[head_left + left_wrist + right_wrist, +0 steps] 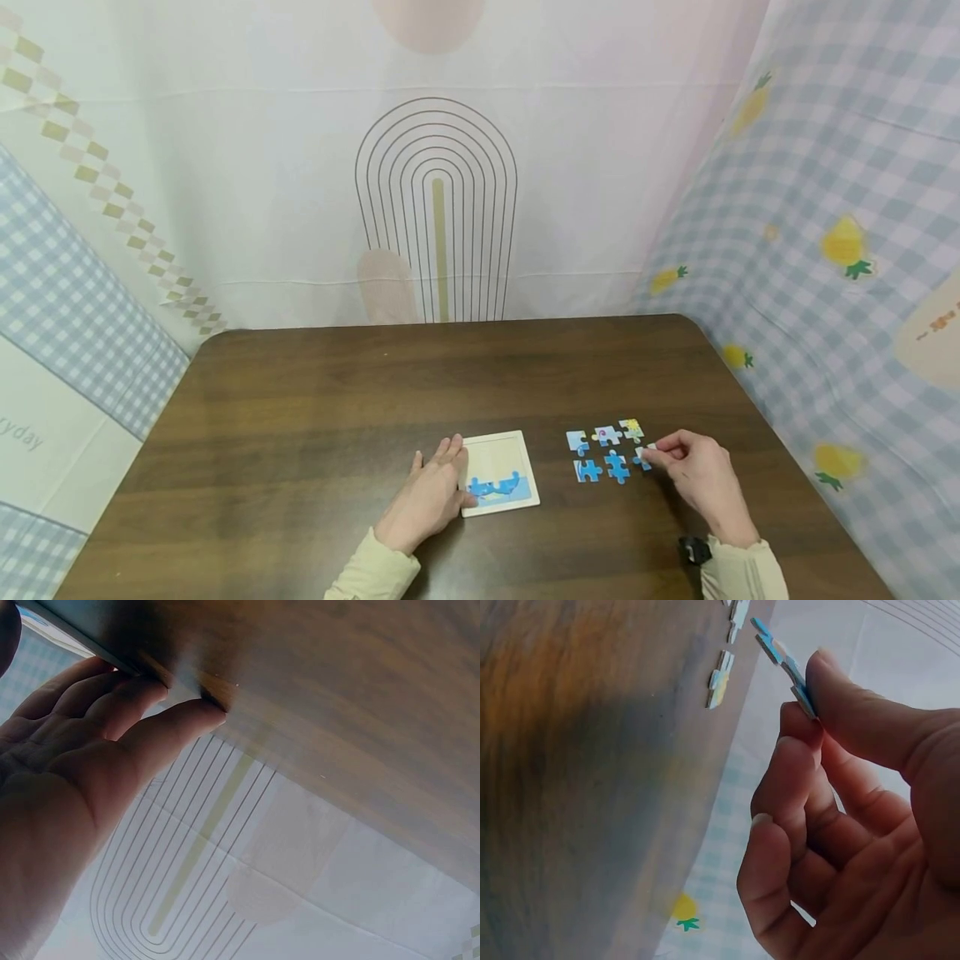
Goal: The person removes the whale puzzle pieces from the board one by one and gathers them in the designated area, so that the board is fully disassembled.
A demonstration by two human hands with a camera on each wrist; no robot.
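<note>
My left hand (429, 498) lies along the left edge of a small wooden puzzle board (530, 467), fingers extended and thumb at its lower left corner. Blue jigsaw pieces (504, 487) fill the lower part of the board; bare pale wood shows above them. To the right, my right hand (705, 477) pinches a blue and white jigsaw piece (784, 660) between thumb and index finger. The right wrist view shows this piece tilted up off the table, the other fingers curled below. Several loose pieces (617, 467) lie just left of that hand, in two rows.
A dark brown wooden table (300, 400) carries everything. Behind it hangs a white cloth (285, 192) with an arch print, and a checked cloth with lemon prints (810, 333) runs along the right side. A black watch (694, 550) sits on the right wrist.
</note>
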